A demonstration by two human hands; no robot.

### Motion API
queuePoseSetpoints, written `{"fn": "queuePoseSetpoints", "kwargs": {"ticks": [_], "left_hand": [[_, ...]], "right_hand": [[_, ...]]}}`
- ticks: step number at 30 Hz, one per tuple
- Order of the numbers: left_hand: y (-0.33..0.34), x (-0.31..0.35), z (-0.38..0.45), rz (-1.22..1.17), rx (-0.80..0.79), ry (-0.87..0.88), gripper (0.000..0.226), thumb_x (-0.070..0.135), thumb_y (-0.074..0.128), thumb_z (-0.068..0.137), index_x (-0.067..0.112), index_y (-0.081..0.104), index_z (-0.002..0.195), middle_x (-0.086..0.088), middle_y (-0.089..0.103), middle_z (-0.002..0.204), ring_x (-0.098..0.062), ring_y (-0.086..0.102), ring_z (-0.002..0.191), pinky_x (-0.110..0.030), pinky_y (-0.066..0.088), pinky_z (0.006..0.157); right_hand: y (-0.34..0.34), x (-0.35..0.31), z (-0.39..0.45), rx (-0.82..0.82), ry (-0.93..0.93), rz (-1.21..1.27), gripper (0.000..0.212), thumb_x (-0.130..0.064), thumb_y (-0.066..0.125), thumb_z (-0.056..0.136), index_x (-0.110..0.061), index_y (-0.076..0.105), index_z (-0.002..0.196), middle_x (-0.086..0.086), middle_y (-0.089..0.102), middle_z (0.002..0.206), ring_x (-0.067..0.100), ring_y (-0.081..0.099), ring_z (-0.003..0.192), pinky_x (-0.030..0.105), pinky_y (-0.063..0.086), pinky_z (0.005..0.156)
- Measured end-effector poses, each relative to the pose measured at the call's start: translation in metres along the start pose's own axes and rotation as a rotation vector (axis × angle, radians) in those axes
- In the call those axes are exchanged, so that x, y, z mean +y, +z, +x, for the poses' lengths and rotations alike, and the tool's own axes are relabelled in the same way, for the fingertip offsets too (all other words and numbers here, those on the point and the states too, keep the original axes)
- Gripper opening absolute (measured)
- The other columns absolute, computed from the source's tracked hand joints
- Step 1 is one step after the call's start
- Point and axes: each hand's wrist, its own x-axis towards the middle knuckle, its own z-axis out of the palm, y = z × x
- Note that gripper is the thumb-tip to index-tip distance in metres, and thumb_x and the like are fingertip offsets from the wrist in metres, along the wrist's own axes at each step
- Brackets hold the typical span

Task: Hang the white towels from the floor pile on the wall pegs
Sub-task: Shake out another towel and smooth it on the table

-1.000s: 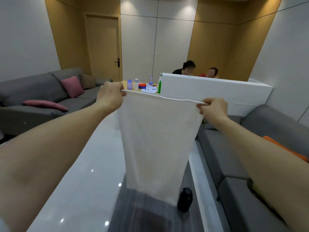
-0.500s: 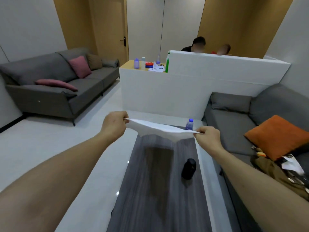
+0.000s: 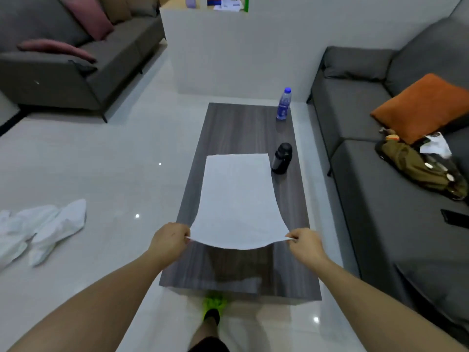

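A white towel [image 3: 237, 199] lies spread over the dark wooden coffee table [image 3: 238, 123], its far edge flat on the top and its near edge lifted. My left hand [image 3: 168, 241] pinches the near left corner and my right hand [image 3: 304, 243] pinches the near right corner. A pile of crumpled white towels [image 3: 40, 229] lies on the glossy floor to the left. No wall pegs are in view.
A black bottle [image 3: 282, 158] and a clear water bottle with a blue cap [image 3: 283, 104] stand on the table's right side. Grey sofas flank the room, left [image 3: 76, 54] and right [image 3: 406, 174], the right one with an orange cushion [image 3: 421, 105] and clutter. A white partition [image 3: 241, 52] stands behind.
The towel, held hanging at chest height, was swung down and laid out over the table. My view tilted downward and both hands dropped low, still gripping the corners.
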Motion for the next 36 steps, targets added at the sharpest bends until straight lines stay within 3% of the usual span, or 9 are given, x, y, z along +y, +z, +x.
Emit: {"fn": "queuePoseSetpoints", "kwargs": {"ticks": [6,11,15,19,23,28,30,33,36], "left_hand": [[0.061,-0.001,-0.03,0.039,-0.286,-0.056,0.011,0.022,0.055,0.087,0.026,0.065,0.085,0.002,0.055,0.086,-0.019,0.053,0.079,-0.028,0.044,0.066],[0.057,-0.003,0.005,-0.023,-0.253,-0.076,0.01,0.027,0.056,0.09,0.024,0.064,0.086,-0.004,0.064,0.094,-0.02,0.052,0.078,-0.028,0.04,0.066],[0.042,-0.008,0.063,-0.106,-0.233,-0.086,0.013,0.027,0.055,0.092,0.022,0.068,0.089,-0.005,0.068,0.095,-0.025,0.061,0.087,-0.03,0.046,0.07],[0.021,-0.011,0.145,-0.161,-0.179,-0.095,0.013,0.025,0.056,0.092,0.022,0.067,0.088,-0.006,0.067,0.093,-0.024,0.058,0.082,-0.029,0.045,0.069],[0.009,-0.018,0.235,-0.175,-0.157,-0.112,0.011,0.023,0.055,0.092,0.023,0.064,0.087,-0.007,0.067,0.094,-0.028,0.06,0.087,-0.029,0.041,0.068],[0.018,-0.027,0.306,-0.19,-0.169,-0.104,0.034,0.021,0.058,0.09,0.014,0.06,0.123,-0.011,0.06,0.121,-0.032,0.057,0.11,-0.036,0.046,0.086],[0.031,-0.028,0.31,-0.226,-0.202,-0.143,0.035,0.022,0.058,0.091,0.015,0.059,0.125,-0.01,0.059,0.122,-0.029,0.059,0.106,-0.033,0.045,0.082],[0.061,-0.033,0.298,-0.243,-0.325,-0.161,0.038,0.027,0.058,0.093,0.017,0.055,0.129,-0.007,0.057,0.128,-0.025,0.058,0.107,-0.032,0.045,0.084],[0.094,-0.038,0.277,-0.251,-0.426,-0.181,0.036,0.028,0.058,0.093,0.018,0.056,0.128,-0.006,0.054,0.131,-0.022,0.058,0.103,-0.03,0.044,0.081]], "right_hand": [[0.038,0.05,-0.029,-0.119,0.09,-0.118,0.025,-0.014,0.061,0.09,-0.028,0.068,0.07,-0.007,0.061,0.068,0.014,0.057,0.071,0.014,0.034,0.052],[0.036,0.04,0.003,-0.087,0.134,-0.127,0.016,-0.022,0.062,0.093,-0.02,0.077,0.088,-0.001,0.07,0.079,0.016,0.06,0.074,0.025,0.043,0.065],[0.027,0.015,0.055,-0.016,0.172,-0.1,0.018,-0.025,0.065,0.092,-0.017,0.073,0.078,0.0,0.068,0.072,0.015,0.06,0.067,0.029,0.05,0.061],[0.01,-0.02,0.133,0.043,0.191,-0.094,0.024,-0.025,0.065,0.092,-0.021,0.065,0.068,-0.001,0.062,0.065,0.014,0.055,0.062,0.026,0.041,0.054],[0.0,-0.053,0.221,0.097,0.214,-0.084,0.016,-0.022,0.061,0.093,-0.014,0.073,0.085,0.006,0.068,0.079,0.023,0.061,0.074,0.035,0.054,0.068],[0.002,-0.073,0.287,0.237,0.264,0.014,0.025,-0.021,0.058,0.094,-0.017,0.069,0.116,0.004,0.071,0.107,0.016,0.053,0.082,0.021,0.039,0.062],[0.012,-0.07,0.288,0.201,0.286,0.026,0.025,-0.022,0.059,0.094,-0.016,0.07,0.116,0.005,0.072,0.107,0.017,0.056,0.082,0.02,0.041,0.064],[0.04,-0.054,0.272,0.072,0.365,0.02,0.027,-0.021,0.059,0.094,-0.015,0.07,0.118,0.007,0.07,0.117,0.027,0.064,0.102,0.023,0.045,0.08],[0.074,-0.035,0.252,-0.054,0.449,0.027,0.026,-0.02,0.061,0.094,-0.013,0.071,0.117,0.008,0.069,0.121,0.027,0.064,0.108,0.022,0.043,0.081]]}}
